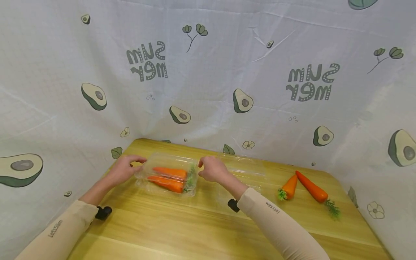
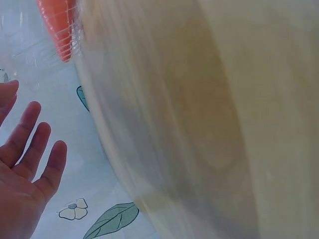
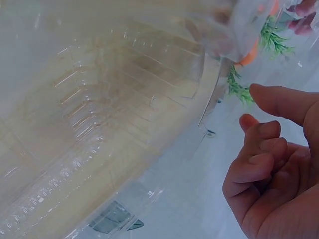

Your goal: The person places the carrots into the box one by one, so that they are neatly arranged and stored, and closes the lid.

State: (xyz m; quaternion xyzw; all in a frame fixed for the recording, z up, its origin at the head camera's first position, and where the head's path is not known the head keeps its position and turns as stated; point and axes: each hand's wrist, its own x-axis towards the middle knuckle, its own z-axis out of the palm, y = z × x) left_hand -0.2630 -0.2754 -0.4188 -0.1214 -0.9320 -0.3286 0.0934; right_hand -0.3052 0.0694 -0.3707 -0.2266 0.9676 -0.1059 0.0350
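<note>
A lidded clear plastic box (image 1: 165,159) lies toward the table's back left, with two carrots (image 1: 170,173) inside, their green tops toward the right end. My left hand (image 1: 125,168) is at the box's left end, fingertips right by its edge. In the left wrist view, the fingers of the left hand (image 2: 30,169) are spread and fairly straight. At the box's right end is my right hand (image 1: 212,168). The right wrist view has the right hand (image 3: 279,169) with thumb extended, the other fingers loosely bent and a gap between thumb and forefinger.
A second clear plastic container (image 1: 243,173) stands right of the box, partly behind my right forearm. Farther right lie a short carrot (image 1: 290,186) and a longer carrot (image 1: 313,187) on the wooden table (image 1: 169,231). A printed curtain (image 1: 208,72) hangs around the back and sides.
</note>
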